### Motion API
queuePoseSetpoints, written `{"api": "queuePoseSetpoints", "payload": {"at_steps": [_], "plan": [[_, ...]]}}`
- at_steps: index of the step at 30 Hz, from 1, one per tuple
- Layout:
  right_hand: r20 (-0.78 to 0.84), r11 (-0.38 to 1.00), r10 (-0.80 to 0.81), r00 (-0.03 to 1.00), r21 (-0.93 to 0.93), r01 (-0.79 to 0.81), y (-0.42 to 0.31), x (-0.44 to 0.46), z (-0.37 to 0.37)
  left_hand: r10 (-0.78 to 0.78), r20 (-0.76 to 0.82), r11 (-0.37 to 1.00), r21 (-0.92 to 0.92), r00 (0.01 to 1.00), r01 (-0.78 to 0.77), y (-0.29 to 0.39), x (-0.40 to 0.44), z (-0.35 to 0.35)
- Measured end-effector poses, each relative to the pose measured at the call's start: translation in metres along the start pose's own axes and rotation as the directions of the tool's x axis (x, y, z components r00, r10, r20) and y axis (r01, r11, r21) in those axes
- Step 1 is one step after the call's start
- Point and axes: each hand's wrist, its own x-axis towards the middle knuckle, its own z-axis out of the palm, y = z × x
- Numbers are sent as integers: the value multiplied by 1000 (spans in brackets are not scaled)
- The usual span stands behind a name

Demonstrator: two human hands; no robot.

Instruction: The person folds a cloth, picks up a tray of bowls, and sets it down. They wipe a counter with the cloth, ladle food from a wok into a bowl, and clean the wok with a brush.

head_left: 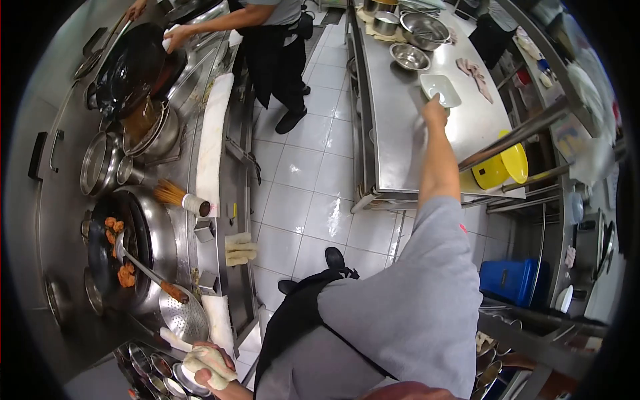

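Note:
Stretched out over the steel table, my right hand (435, 112) has its fingers at the near edge of a white square dish (440, 91), gripping its rim. At the lower left, my left hand (212, 370) is closed round a folded cream cloth (205, 365), beside the stove edge. Just above that hand lies a perforated skimmer (184, 316). A ladle (148, 270) with a wooden handle rests in a black wok (119, 230) that holds fried orange-brown pieces (125, 275).
A co-worker (267, 40) at the upper left tilts a large black wok (133, 70) over a steel pot (155, 130). Metal bowls (409, 57) stand on the steel table (400, 147). Yellow containers (500, 167) sit at its near right corner; a blue bin (510, 280) is below.

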Motion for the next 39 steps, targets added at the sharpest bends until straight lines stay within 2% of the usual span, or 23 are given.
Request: {"api": "queuePoseSetpoints", "payload": {"at_steps": [1,2,4,5,9,12,15,21,24,25,28,30,32,34,35,36,37,38,39], "plan": [[56,999,-4,998,-38,6,3,4,-1,16,-105,999,33,994,-12,0,-1,13],[110,997,-3,994,-75,11,4,6,-2,28,-111,999,46,993,-23,-1,1,15],[72,999,-9,997,-50,13,5,0,0,47,-113,996,79,993,-38,-2,4,17],[48,999,-10,999,-37,11,7,-3,1,-11,-49,997,75,999,15,4,10,22],[-94,980,-185,978,-96,176,7,-28,9,-49,39,997,57,998,46,9,30,30],[-83,957,-276,958,-121,265,-2,-70,7,-20,146,998,65,989,11,3,45,21],[-70,943,-329,942,-87,323,-4,-118,10,-54,216,998,52,975,44,4,59,30],[-76,954,-301,951,-43,298,-6,-178,4,-108,355,994,15,928,111,-8,83,41],[-91,953,-303,949,-11,304,-1,-178,5,-110,317,994,29,942,106,-14,87,45],[-139,954,-289,947,39,296,-3,-185,1,-113,325,994,38,939,106,-16,87,43],[-240,868,-403,883,206,452,-7,-224,-8,-97,309,995,55,946,84,-22,85,48],[-198,725,-521,830,412,553,-7,-263,6,-112,293,994,53,950,101,-24,80,57],[36,695,-588,808,533,482,-11,-317,8,-115,269,993,30,956,111,-28,74,63],[138,617,-699,701,612,494,-7,-372,35,-173,261,982,-33,950,188,-34,69,56],[288,633,-724,627,640,436,-7,-401,36,-187,272,978,-44,944,206,-34,67,58],[429,649,-741,516,657,385,-7,-427,37,-190,271,975,-59,944,213,-34,65,62],[510,621,-781,361,698,357,-8,-447,29,-162,207,972,-135,965,192,-39,60,63],[572,600,-799,187,733,321,-13,-462,18,-153,195,973,-141,969,182,-40,55,63],[574,562,-816,67,762,321,-19,-471,12,-119,206,978,-147,971,151,-43,53,64]]}}
